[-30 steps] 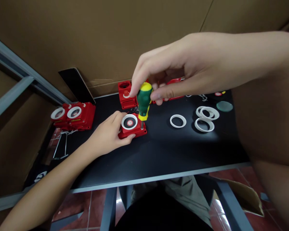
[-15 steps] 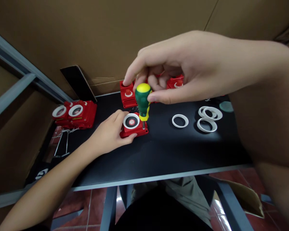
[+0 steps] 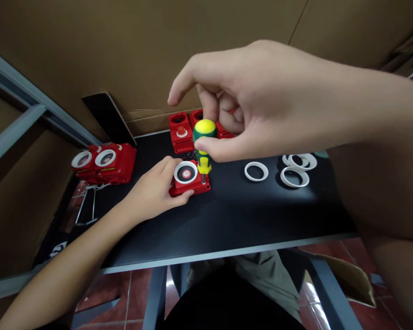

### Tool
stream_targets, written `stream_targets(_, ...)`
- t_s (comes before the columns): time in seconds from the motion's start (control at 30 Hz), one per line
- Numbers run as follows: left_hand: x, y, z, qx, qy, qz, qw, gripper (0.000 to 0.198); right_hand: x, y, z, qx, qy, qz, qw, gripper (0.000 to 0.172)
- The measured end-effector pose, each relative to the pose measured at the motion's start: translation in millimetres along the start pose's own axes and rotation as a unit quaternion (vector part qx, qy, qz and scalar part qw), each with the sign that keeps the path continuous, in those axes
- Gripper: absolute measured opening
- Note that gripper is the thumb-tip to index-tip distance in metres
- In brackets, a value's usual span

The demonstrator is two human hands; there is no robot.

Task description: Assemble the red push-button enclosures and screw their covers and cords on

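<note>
My left hand (image 3: 157,187) is closed around the left side of a small red housing (image 3: 198,186) on the black tabletop. A white ring (image 3: 176,179) surrounds a dark round centre with a red-and-white emblem on the housing's top. Upright over the right corner of the housing stands a stubby screwdriver (image 3: 204,162) with a green and yellow handle, its metal shaft pointing down at that corner. My right hand (image 3: 234,101) pinches the handle between thumb and a bent finger, with the index finger lifted away. The screw under the tip is too small to make out.
Two joined red housings with white rings (image 3: 119,166) sit at the left. More red housings (image 3: 179,133) stand at the back. Loose white rings (image 3: 256,180) lie to the right. A dark flat panel (image 3: 109,120) leans against the cardboard wall (image 3: 141,55). A metal frame (image 3: 44,110) borders the left.
My right hand's thumb has moved left across the screwdriver handle, and its index finger has lifted away. My left hand and the red housing stay about where they were.
</note>
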State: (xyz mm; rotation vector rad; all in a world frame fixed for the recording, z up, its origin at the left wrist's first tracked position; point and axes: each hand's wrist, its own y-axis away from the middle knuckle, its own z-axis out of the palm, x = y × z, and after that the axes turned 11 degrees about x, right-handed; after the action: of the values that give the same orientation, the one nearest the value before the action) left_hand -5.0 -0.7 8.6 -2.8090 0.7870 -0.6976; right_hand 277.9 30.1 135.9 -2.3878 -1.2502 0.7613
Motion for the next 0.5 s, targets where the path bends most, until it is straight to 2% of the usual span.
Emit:
stream_targets(0.17,-0.8,0.4,0.8,0.000,0.002,0.003,1.000,0.069,-7.8,-1.4,6.1,-0.008,0.043,-0.001,0.999,0.039)
stream_targets(0.33,0.3,0.6,-0.4,-0.007,-0.003,-0.006,1.000,0.069,-4.5,-2.3,0.8,-0.038,0.055,-0.037,0.997,0.021)
stream_targets(0.5,0.0,-0.5,0.2,-0.003,-0.005,-0.009,1.000,0.065,11.6,0.8,-14.1,-0.075,0.007,-0.062,0.995,0.030)
